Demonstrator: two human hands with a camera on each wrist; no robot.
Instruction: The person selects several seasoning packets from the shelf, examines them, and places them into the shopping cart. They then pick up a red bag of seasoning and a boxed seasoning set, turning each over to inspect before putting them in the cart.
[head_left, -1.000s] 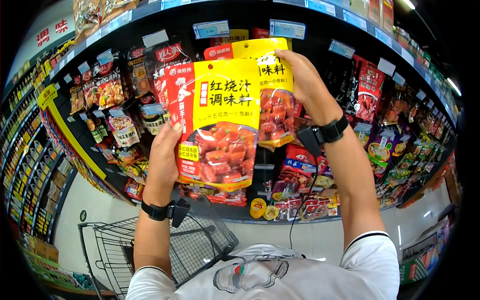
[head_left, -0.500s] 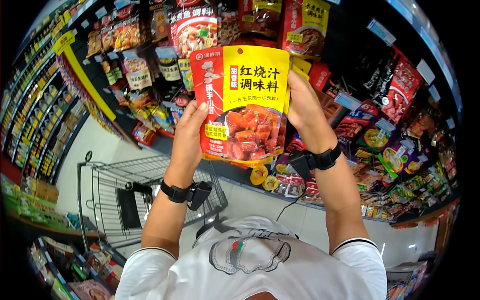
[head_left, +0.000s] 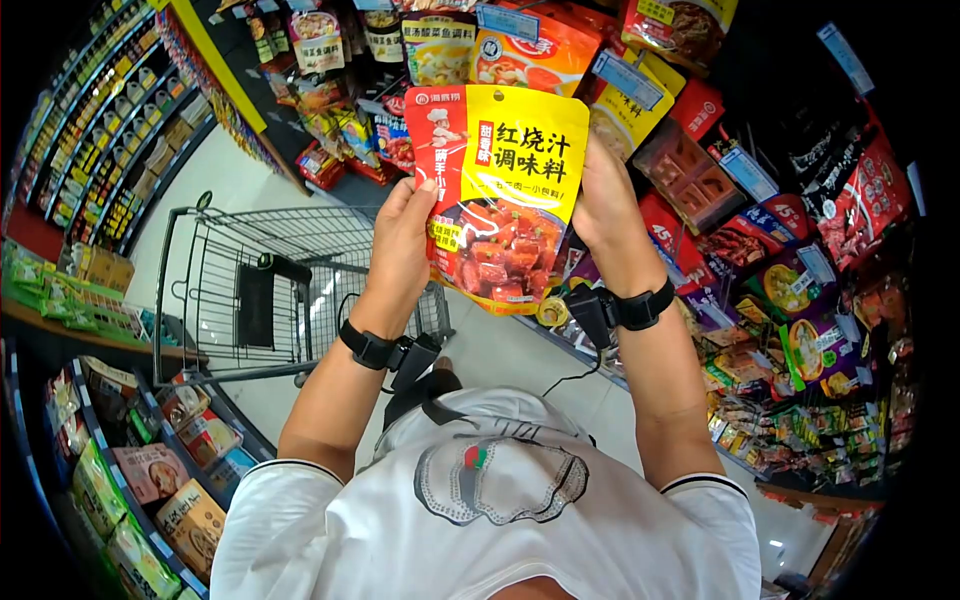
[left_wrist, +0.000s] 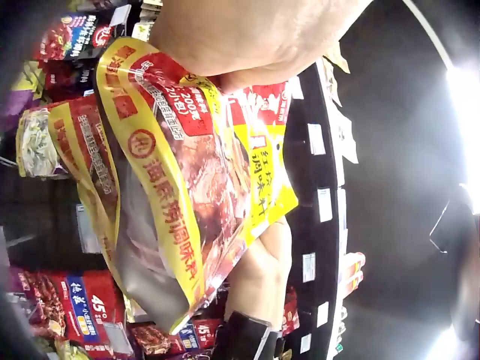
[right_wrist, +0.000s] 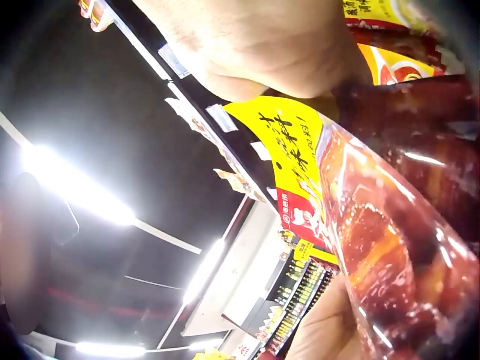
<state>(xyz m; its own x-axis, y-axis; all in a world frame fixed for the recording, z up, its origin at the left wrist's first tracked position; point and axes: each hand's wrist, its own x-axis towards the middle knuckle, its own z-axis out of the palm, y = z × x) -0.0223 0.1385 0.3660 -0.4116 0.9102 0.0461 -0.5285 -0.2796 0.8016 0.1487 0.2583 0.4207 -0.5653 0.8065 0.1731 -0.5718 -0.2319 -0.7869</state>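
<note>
A red and yellow seasoning pouch, printed with a picture of braised meat, is held upright in front of the chest in the head view. My left hand pinches its left edge, thumb on the front. At the right edge my right hand grips, its fingers mostly hidden behind the pouch. In the left wrist view the gusset of a second pouch shows beside the first pouch; the head view hides it. The right wrist view shows the pouch front below my right hand.
A wire shopping cart stands on the floor at the left. Hanging seasoning packets and price tags fill the rack beyond the hands and to the right. Bottle shelves run at the far left, with boxed goods at the lower left.
The second pouch, earlier apart in my right hand, has gone behind the first. Both hands came together around the pouches, and the head view has shifted down, showing more cart.
</note>
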